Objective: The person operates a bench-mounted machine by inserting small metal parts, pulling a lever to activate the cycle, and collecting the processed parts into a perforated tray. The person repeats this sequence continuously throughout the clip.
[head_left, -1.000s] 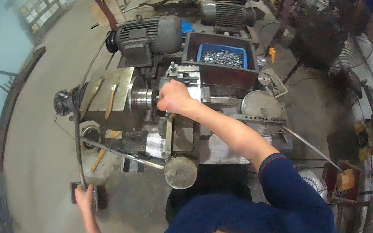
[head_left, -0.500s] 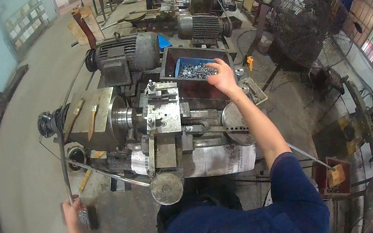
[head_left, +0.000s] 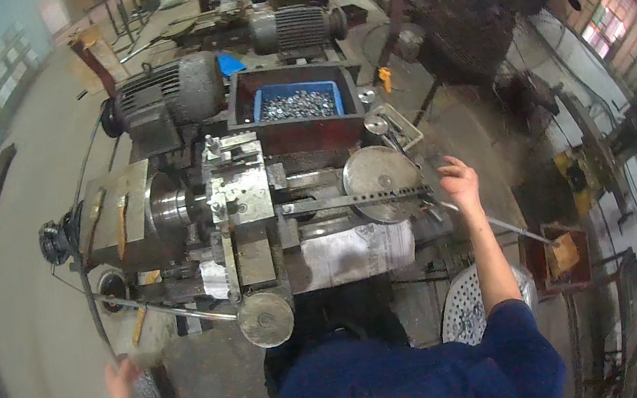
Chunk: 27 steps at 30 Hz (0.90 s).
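Observation:
My left hand (head_left: 122, 383) is low on the left, closed around the lower end of a long dark rod (head_left: 88, 295); its fingers are partly blurred. My right hand (head_left: 461, 184) hangs just right of a large round metal disc (head_left: 380, 179), its fingers apart and bent, and I see nothing in them. A perforated flat bar (head_left: 328, 204) runs across the disc toward that hand. Between my hands stands a lathe-like machine with a bright tool block (head_left: 240, 179) and a round chuck (head_left: 168, 201). Behind it, a blue tray (head_left: 294, 86) of small metal parts sits in a dark red box (head_left: 299, 134).
Two brushes (head_left: 123, 225) lie on the headstock. A small round handwheel (head_left: 266, 319) projects toward me. Newspaper (head_left: 358, 252) lies beneath the machine bed. A perforated stool seat (head_left: 461, 306) is below my right arm. An electric motor (head_left: 185, 94) and a large fan (head_left: 464, 11) stand beyond.
My right hand has left the tray of small parts and come toward me, to the right of the disc. My left hand stays near the rod's end. The view has swung right.

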Tool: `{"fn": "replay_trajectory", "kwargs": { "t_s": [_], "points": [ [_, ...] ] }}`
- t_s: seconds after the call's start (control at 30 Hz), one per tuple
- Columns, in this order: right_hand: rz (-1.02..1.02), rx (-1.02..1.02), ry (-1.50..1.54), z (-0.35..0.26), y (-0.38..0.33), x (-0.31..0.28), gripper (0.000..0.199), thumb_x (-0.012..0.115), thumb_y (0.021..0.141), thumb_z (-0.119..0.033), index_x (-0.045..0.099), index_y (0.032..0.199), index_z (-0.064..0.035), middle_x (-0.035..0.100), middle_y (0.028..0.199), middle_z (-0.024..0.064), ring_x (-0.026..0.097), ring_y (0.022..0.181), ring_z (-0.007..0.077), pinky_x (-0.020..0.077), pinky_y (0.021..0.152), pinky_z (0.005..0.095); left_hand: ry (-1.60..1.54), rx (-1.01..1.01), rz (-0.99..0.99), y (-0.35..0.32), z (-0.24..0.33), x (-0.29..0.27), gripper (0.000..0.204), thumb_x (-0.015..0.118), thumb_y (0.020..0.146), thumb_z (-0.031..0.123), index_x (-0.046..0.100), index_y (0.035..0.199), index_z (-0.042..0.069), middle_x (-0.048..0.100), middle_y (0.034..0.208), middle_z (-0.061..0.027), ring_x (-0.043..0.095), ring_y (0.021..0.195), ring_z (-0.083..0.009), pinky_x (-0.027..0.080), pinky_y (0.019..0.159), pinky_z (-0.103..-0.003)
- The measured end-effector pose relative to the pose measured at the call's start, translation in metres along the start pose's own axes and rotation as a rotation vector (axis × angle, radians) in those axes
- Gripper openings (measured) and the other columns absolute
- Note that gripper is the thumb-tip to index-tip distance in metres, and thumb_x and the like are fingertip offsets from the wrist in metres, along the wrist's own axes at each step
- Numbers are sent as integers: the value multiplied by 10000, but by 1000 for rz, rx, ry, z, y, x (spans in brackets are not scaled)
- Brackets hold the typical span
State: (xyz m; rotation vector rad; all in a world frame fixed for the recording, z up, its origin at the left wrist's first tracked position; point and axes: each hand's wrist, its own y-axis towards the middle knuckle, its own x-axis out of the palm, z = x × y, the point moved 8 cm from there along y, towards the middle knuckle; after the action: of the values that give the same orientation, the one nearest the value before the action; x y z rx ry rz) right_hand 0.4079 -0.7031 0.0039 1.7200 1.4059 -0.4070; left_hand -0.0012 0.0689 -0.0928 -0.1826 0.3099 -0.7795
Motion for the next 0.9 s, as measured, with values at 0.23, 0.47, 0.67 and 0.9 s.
{"fn": "replay_trajectory", "kwargs": {
  "t_s": [0.23, 0.47, 0.67, 0.9],
  "points": [
    [95, 227, -32, 71, -100, -71, 284, 609, 600, -148, 677, 849, -27, 667, 830, 130, 643, 778, 270, 491, 708, 311, 73, -27, -50, 8, 3, 4, 380, 622, 818, 235, 523, 1080, -22, 508, 644, -36, 518, 545, -134, 460, 478, -275],
    [55, 553, -112, 116, -179, -93, 316, 572, 596, -244, 689, 842, -85, 636, 733, 165, 629, 743, 291, 491, 708, 315, -43, -79, -192, 15, -19, -16, 515, 619, 814, 269, 460, 1209, -20, 560, 693, -54, 545, 650, -169, 453, 641, -305],
    [-44, 599, -75, 155, -266, -88, 292, 619, 620, -225, 683, 850, -56, 633, 679, 133, 620, 632, 193, 489, 607, 299, 45, -121, -195, 20, -18, -14, 533, 616, 816, 309, 461, 1217, -6, 558, 756, -52, 543, 712, -162, 451, 694, -296],
    [-262, 682, -544, 166, -310, -62, 191, 578, 659, -224, 653, 714, -58, 632, 753, 177, 623, 726, 331, 517, 673, 366, 42, -113, -146, 25, -24, -24, 495, 615, 822, 334, 500, 1196, 30, 552, 764, -43, 530, 721, -171, 450, 713, -312]
  ]
}}
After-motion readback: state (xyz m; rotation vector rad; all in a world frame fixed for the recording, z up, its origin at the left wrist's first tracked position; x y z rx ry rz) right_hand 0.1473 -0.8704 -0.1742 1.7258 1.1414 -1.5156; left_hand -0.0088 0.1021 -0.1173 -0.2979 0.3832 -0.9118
